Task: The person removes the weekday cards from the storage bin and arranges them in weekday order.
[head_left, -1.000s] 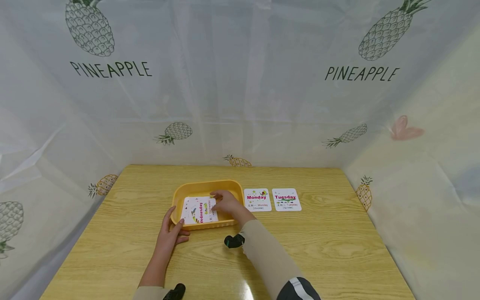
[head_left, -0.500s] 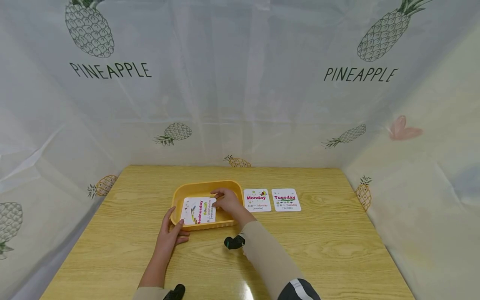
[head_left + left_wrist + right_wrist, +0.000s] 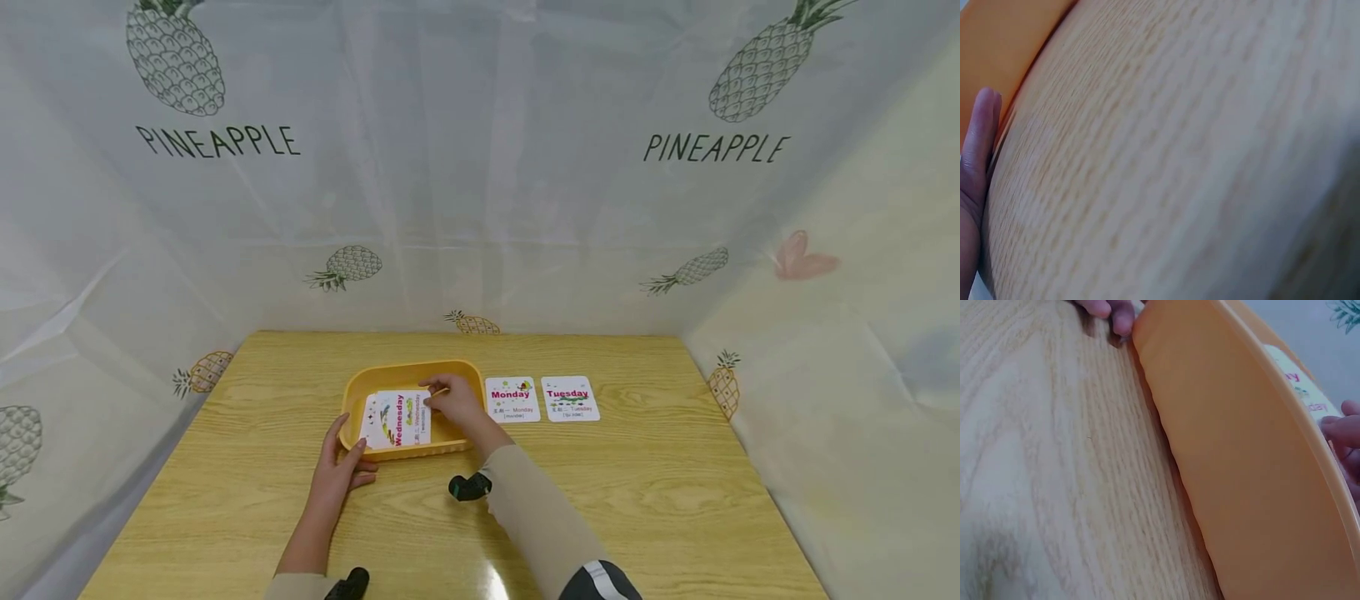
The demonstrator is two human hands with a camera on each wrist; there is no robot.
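A yellow plastic tray (image 3: pixel 411 372) with raised walls stands on the wooden table, white cards lying inside it. The top one is the Wednesday card (image 3: pixel 400 418), its word turned sideways. My right hand (image 3: pixel 455 402) reaches over the tray and pinches this card at its right edge. In the right wrist view the card (image 3: pixel 1300 387) shows above the tray's rim, slightly tilted. My left hand (image 3: pixel 342 468) grips the near left corner of the tray, thumb at the rim and the other fingers along the outer wall. Other cards beneath are mostly hidden.
To the right of the tray, the Monday card (image 3: pixel 513 400) and the Tuesday card (image 3: pixel 570 398) lie face up in a row. The wooden table (image 3: pixel 675 500) ends against a pineapple-printed curtain (image 3: pixel 480 167) at the back and both sides.
The Wednesday card has risen a little at my right fingers and shifted slightly, so another white card edge shows at its left. My left hand and the tray stay in place.
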